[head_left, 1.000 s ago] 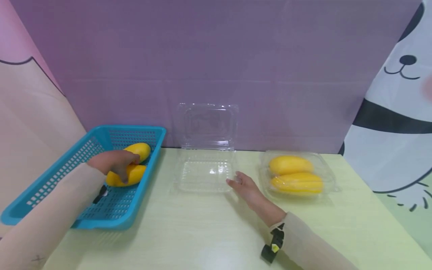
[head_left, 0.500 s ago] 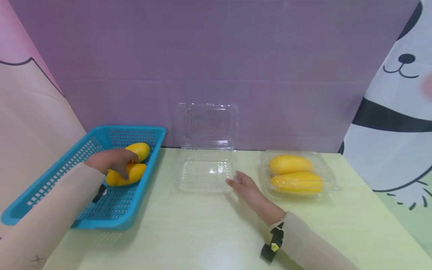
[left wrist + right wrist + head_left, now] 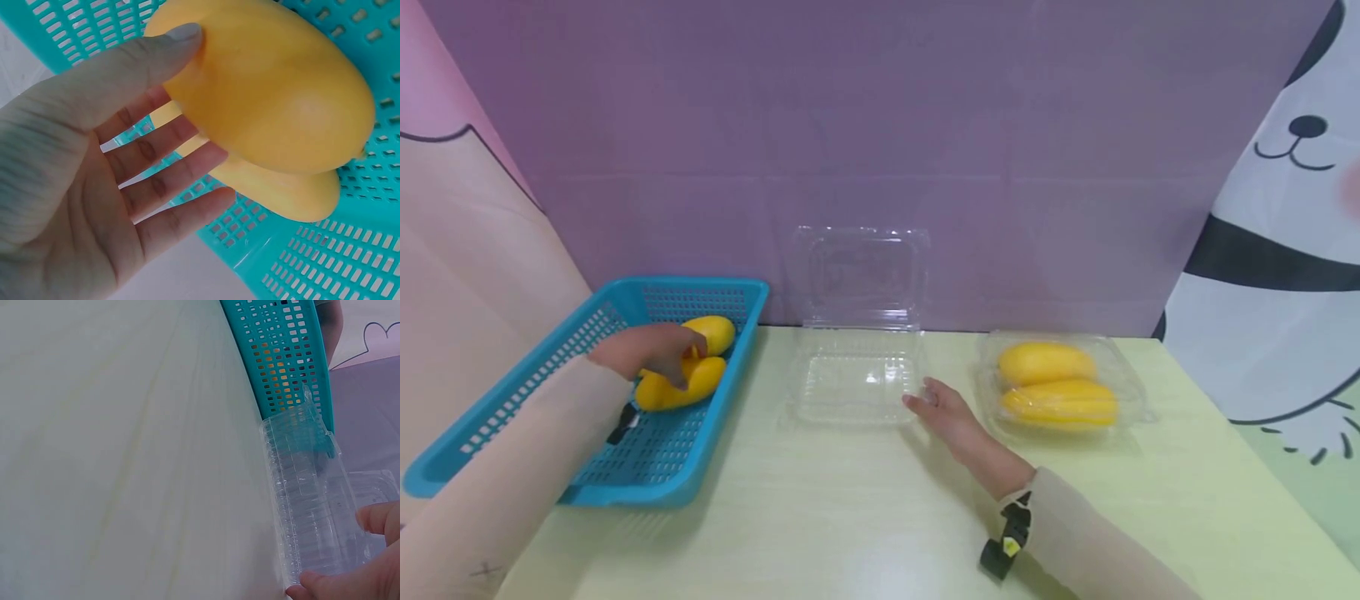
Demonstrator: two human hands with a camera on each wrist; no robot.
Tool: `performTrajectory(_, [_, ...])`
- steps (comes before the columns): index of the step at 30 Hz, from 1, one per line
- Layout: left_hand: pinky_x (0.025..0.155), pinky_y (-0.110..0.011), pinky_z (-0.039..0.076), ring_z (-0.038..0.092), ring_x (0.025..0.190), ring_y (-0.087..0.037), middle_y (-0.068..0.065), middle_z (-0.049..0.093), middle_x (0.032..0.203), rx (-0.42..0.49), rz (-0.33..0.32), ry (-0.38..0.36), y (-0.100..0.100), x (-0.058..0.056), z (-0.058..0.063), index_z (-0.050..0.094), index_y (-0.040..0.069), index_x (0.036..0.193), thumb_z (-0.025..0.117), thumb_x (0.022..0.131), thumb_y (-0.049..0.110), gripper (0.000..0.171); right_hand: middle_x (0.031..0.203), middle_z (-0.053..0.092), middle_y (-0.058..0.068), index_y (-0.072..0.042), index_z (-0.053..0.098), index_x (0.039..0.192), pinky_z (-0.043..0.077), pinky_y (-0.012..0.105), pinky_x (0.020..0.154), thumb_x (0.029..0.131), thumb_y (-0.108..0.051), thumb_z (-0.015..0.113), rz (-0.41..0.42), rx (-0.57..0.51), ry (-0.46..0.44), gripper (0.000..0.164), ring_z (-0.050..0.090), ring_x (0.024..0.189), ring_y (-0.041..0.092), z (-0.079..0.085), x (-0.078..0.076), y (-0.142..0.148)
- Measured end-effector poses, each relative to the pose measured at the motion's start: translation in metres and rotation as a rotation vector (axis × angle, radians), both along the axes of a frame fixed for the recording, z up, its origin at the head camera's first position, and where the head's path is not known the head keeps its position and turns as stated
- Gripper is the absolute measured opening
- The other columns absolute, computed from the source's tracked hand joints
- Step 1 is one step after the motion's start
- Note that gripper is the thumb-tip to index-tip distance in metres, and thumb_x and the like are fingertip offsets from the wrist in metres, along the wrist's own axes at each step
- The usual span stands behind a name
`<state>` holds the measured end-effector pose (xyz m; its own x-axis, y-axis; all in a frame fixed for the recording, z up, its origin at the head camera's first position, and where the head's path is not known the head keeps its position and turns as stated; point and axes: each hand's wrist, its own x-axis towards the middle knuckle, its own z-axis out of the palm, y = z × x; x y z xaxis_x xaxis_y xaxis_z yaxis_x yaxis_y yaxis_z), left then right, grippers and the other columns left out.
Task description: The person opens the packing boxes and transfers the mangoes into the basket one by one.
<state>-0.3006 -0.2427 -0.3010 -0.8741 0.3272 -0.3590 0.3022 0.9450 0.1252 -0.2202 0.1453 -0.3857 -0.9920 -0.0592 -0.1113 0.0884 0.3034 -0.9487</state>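
Note:
In the head view, my left hand [image 3: 651,348] reaches into the blue basket [image 3: 696,467] and holds the nearer yellow mango [image 3: 703,383]. The left wrist view shows the thumb pressed on that mango [image 3: 275,81], with the fingers reaching behind its lower edge. Another mango [image 3: 717,332] lies just behind it. My right hand [image 3: 951,421] pinches the right side of a clear plastic clamshell container [image 3: 850,410], whose lid [image 3: 865,275] stands raised at the back. The container [image 3: 312,506] has nothing inside.
A closed clear clamshell [image 3: 1131,392] with two mangoes [image 3: 1060,404] stands right of my right hand on the pale table [image 3: 820,517]. A purple cloth [image 3: 880,108] hangs behind the table's back edge. The basket's side wall rises between the left hand and the container.
My left hand has shifted up slightly, and the nearer mango has tilted and risen a little with it. The right hand and the container stay where they were.

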Motion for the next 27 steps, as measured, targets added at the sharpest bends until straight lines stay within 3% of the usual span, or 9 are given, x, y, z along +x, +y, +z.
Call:
performTrajectory(13, [0.082, -0.053, 0.049, 0.053, 0.102, -0.04, -0.025, 0.057, 0.114, 0.056, -0.021, 0.038, -0.007, -0.006, 0.015, 0.053, -0.003, 0.121, 0.076, 0.078, 0.017, 0.053, 0.144, 0.026, 0.035, 0.014, 0.022, 0.142, 0.023, 0.053, 0.11, 0.093, -0.022, 0.057, 0.006, 0.006, 0.0, 0.069, 0.024, 0.135, 0.047, 0.003, 0.001, 0.0])
performTrajectory(19, [0.081, -0.053, 0.049, 0.053, 0.101, -0.039, -0.024, 0.057, 0.114, 0.059, 0.0, 0.053, -0.002, -0.002, 0.029, 0.054, -0.002, 0.123, 0.075, 0.08, 0.02, 0.052, 0.145, 0.027, 0.033, 0.013, 0.023, 0.142, 0.023, 0.052, 0.11, 0.093, -0.022, 0.057, -0.006, 0.015, -0.013, 0.069, 0.025, 0.135, 0.046, 0.002, 0.001, 0.0])
performTrajectory(27, [0.084, -0.055, 0.047, 0.052, 0.102, -0.039, -0.025, 0.057, 0.115, 0.062, -0.017, 0.069, 0.003, 0.0, 0.033, 0.053, -0.003, 0.123, 0.073, 0.081, 0.021, 0.052, 0.144, 0.028, 0.034, 0.014, 0.023, 0.141, 0.024, 0.052, 0.11, 0.094, -0.026, 0.056, -0.008, 0.01, 0.002, 0.07, 0.026, 0.134, 0.046, 0.001, 0.003, -0.001])
